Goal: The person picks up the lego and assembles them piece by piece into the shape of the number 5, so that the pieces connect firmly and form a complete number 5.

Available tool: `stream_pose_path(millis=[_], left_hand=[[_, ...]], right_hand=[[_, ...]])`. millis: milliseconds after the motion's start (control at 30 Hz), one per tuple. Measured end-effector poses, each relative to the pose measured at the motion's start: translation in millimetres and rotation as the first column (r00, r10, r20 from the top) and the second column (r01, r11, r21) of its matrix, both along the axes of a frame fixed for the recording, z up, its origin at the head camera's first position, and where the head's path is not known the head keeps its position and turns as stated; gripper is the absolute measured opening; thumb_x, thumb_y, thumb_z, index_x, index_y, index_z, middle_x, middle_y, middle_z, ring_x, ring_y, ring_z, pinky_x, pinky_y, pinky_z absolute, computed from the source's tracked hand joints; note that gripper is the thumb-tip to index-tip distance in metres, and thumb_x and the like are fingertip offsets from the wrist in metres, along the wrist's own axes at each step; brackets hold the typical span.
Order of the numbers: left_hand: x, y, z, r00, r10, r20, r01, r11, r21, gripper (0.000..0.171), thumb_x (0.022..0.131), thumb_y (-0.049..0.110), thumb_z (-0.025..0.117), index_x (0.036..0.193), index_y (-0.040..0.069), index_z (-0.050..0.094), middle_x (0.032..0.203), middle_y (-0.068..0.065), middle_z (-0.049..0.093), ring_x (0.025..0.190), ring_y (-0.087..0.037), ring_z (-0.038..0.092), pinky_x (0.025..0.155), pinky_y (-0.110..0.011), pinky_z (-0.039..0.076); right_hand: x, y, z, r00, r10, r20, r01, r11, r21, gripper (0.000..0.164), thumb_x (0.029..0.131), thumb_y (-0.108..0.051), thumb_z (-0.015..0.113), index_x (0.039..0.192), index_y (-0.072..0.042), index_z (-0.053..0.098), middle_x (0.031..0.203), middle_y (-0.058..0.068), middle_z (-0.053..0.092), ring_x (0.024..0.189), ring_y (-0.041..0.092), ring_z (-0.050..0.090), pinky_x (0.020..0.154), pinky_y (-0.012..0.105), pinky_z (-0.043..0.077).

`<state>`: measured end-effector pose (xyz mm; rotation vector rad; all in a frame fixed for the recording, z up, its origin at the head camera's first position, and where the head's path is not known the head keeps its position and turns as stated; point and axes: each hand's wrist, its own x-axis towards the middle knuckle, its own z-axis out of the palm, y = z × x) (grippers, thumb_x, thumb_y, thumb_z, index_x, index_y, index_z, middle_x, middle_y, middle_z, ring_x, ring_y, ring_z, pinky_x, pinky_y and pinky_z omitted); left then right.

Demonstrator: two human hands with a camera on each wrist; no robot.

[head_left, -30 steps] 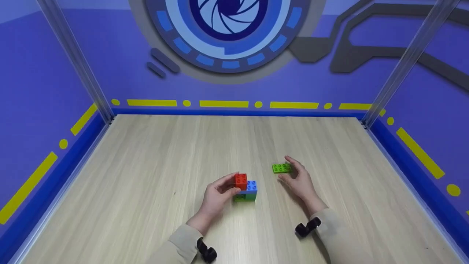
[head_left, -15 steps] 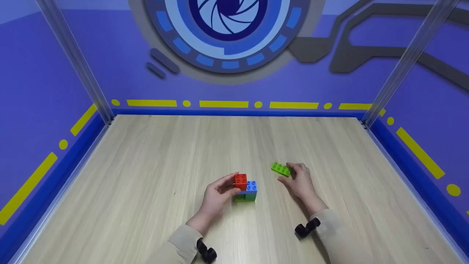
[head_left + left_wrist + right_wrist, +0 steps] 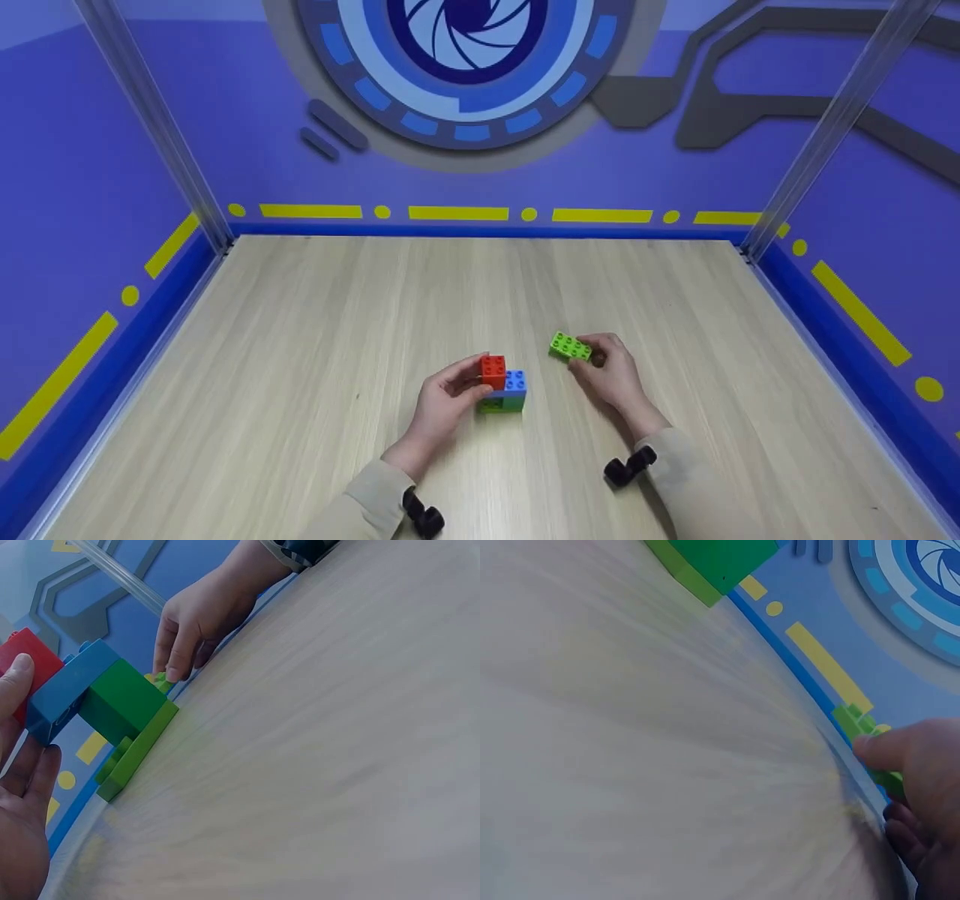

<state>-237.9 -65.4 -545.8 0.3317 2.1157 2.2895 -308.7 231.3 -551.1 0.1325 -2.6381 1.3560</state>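
Note:
My left hand [image 3: 441, 409] pinches the red brick [image 3: 493, 372] between thumb and fingers. That brick tops a small stack: under it is a blue brick [image 3: 75, 686], then a dark green brick [image 3: 122, 700] at one side, and a flat light green brick [image 3: 140, 754] at the bottom, standing on the table. In the head view my right hand [image 3: 616, 375] is to the right of the stack and a little farther away. Its thumb and fingers pinch one end of a loose flat light green brick [image 3: 570, 346], whose studs face up. The fingers partly cover this brick in the right wrist view.
A pale wooden table [image 3: 360, 315] spreads under both hands. Blue-purple panels [image 3: 480, 187] with yellow markings enclose its back and sides, and clear posts [image 3: 825, 142] stand at the back corners. Black wrist cameras [image 3: 630, 465] sit at both sleeves.
The right fingers have closed on the loose light green brick, which has turned and shifted slightly left, toward the stack. My left hand and the stack stay in place.

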Motion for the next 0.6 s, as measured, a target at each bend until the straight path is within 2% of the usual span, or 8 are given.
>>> stream_pose_path(millis=[200, 467, 600], left_hand=[[0.8, 0, 0.1, 1.0, -0.006, -0.012, 0.006, 1.0, 0.024, 0.054, 0.09, 0.011, 0.078, 0.14, 0.001, 0.061, 0.135, -0.021, 0.066, 0.118, -0.019, 0.067, 0.101, -0.02, 0.054], [1.6, 0, 1.0, 0.999, -0.014, -0.044, 0.015, 1.0, 0.024, 0.053, 0.09, 0.01, 0.078, 0.139, -0.001, 0.061, 0.135, -0.023, 0.066, 0.114, -0.013, 0.067, 0.101, -0.021, 0.054], [0.7, 0, 0.0, 0.999, -0.017, -0.052, 0.018, 1.0, 0.02, 0.052, 0.09, 0.008, 0.078, 0.139, -0.001, 0.062, 0.135, -0.024, 0.066, 0.114, -0.014, 0.068, 0.101, -0.021, 0.054]], right_hand=[[4.5, -5, 2.9, 0.999, 0.042, -0.031, -0.044, 0.994, -0.1, 0.041, 0.089, -0.003, 0.078, 0.128, -0.005, 0.068, 0.125, 0.013, 0.066, 0.112, 0.028, 0.066, 0.084, 0.017, 0.054], [11.8, -16, 11.0, 0.995, 0.085, -0.052, -0.094, 0.974, -0.205, 0.039, 0.088, -0.002, 0.078, 0.126, -0.007, 0.071, 0.119, 0.01, 0.072, 0.103, 0.011, 0.063, 0.081, 0.014, 0.054], [16.9, -24, 17.4, 0.992, 0.117, -0.055, -0.128, 0.956, -0.265, 0.037, 0.088, 0.001, 0.078, 0.124, -0.005, 0.072, 0.119, 0.013, 0.072, 0.102, 0.012, 0.064, 0.081, 0.016, 0.055]])
